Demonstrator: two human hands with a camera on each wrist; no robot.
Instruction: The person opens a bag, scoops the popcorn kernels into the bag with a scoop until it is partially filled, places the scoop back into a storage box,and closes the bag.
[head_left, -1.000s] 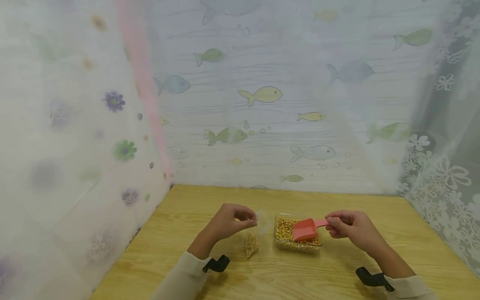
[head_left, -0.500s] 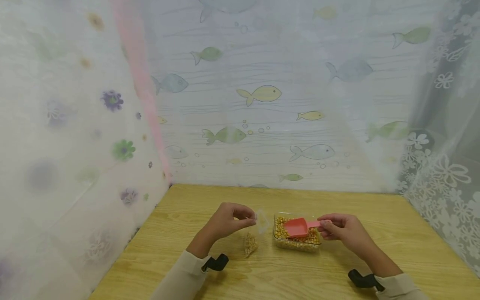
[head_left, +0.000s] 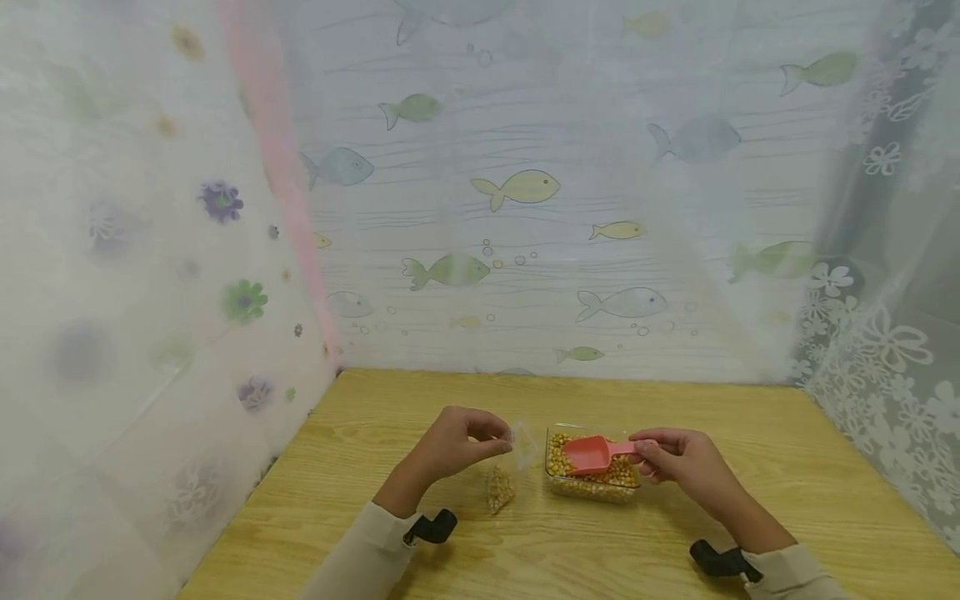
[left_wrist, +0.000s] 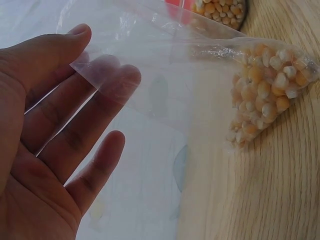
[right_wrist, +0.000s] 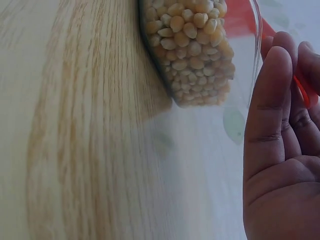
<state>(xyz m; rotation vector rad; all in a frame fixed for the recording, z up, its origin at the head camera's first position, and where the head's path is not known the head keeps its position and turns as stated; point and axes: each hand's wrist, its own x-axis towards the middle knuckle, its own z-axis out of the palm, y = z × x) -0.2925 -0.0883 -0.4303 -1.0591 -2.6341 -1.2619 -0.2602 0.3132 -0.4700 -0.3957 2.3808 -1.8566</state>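
Right hand (head_left: pixel 678 460) pinched pink scoop (head_left: pixel 588 454) handle, slid it left across corn kernel tub (head_left: pixel 592 475), nearer clear bag (head_left: pixel 510 467); left hand (head_left: pixel 457 446) kept bag mouth pinched. Looked like transfer coming.

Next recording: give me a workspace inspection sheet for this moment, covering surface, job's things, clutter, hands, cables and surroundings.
Surface: light wooden table, wood grain visible.
Job's things: clear container filled with corn kernels; pink scoop over it; clear plastic bag with some kernels at its bottom, which rests on the table.
Clutter: nothing seen.
Hands: left hand pinches the bag's top edge; right hand grips the scoop's handle.
Cables: nothing seen; a black camera mount sits on each wrist.
Surroundings: translucent curtains with fish print behind, flower print left, lace right.
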